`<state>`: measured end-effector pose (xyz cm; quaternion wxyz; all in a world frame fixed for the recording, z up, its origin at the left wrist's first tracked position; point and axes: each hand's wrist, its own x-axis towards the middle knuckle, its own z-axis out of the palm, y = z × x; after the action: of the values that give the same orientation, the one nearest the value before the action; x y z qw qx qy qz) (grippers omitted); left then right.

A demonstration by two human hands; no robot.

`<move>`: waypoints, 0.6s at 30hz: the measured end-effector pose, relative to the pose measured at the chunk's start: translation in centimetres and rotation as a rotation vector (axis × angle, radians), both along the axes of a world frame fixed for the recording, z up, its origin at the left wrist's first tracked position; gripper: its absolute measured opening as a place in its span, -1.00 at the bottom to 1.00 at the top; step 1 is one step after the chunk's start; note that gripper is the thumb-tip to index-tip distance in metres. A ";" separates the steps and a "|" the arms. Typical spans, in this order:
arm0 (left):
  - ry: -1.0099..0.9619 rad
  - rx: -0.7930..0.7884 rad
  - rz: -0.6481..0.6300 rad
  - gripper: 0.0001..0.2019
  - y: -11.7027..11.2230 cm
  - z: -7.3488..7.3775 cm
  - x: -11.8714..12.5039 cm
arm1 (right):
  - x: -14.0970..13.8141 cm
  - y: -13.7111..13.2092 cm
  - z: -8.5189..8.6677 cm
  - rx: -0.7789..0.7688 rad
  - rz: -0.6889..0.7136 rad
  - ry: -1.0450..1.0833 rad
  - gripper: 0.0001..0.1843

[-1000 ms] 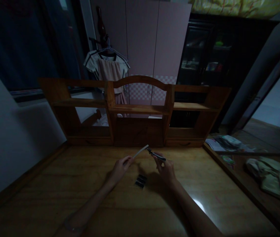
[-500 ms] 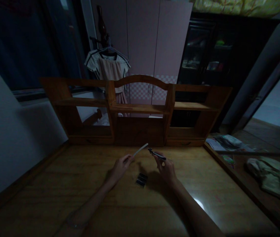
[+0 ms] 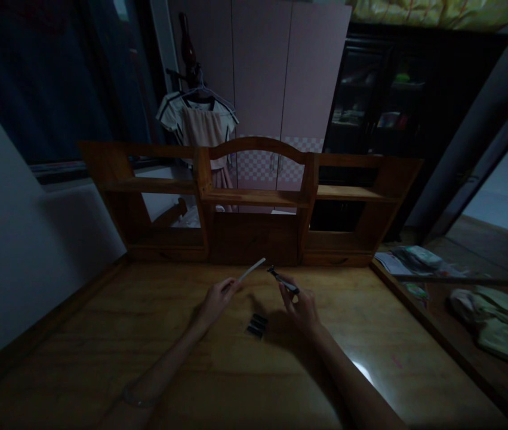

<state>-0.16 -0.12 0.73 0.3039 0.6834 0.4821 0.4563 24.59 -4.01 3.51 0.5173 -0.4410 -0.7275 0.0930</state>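
Observation:
My left hand point(image 3: 219, 300) is closed on the lower end of a thin, slightly curved whitish strip point(image 3: 252, 270), which points up and to the right. In my right hand point(image 3: 302, 306) is a slim razor point(image 3: 286, 282) with a dark and grey handle. Its small T-shaped head points up and left, close to the strip's free tip but apart from it. Between and below my hands, a small pack of black pieces point(image 3: 257, 326), set in a row, lies on the wooden tabletop point(image 3: 155, 340). In this dim light the pieces' details are hard to make out.
A wooden shelf unit point(image 3: 254, 196) with small drawers stands along the table's far edge. A wall point(image 3: 3, 239) borders the left side. Beyond the raised right edge lie papers point(image 3: 408, 260) and a pale green cloth point(image 3: 504, 322). Clothes point(image 3: 200, 119) hang behind the shelves.
The razor's head has tilted slightly and shifted a little up and left. The strip has moved slightly left. Both hands keep their hold, and the camera view has shifted a little.

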 end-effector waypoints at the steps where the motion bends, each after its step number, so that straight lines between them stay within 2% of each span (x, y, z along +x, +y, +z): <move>1: -0.006 0.010 -0.012 -0.68 -0.1 0.0 0.1 | 0.0 0.0 0.0 -0.002 -0.002 0.004 -0.69; 6: 0.027 0.020 -0.051 -0.70 -0.6 0.0 0.9 | 0.1 0.0 -0.2 -0.015 -0.010 -0.022 -0.67; 12: 0.038 0.004 0.025 -0.67 0.2 -0.4 0.1 | 0.3 -0.1 -0.1 -0.021 0.019 -0.010 -0.66; 18: 0.035 0.033 -0.051 -0.69 -0.9 0.3 1.1 | 0.3 -0.2 0.1 -0.019 0.026 -0.033 -0.66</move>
<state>0.96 -1.03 1.07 0.2957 0.7080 0.4624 0.4443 24.92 -4.21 3.60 0.4996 -0.4381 -0.7407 0.0995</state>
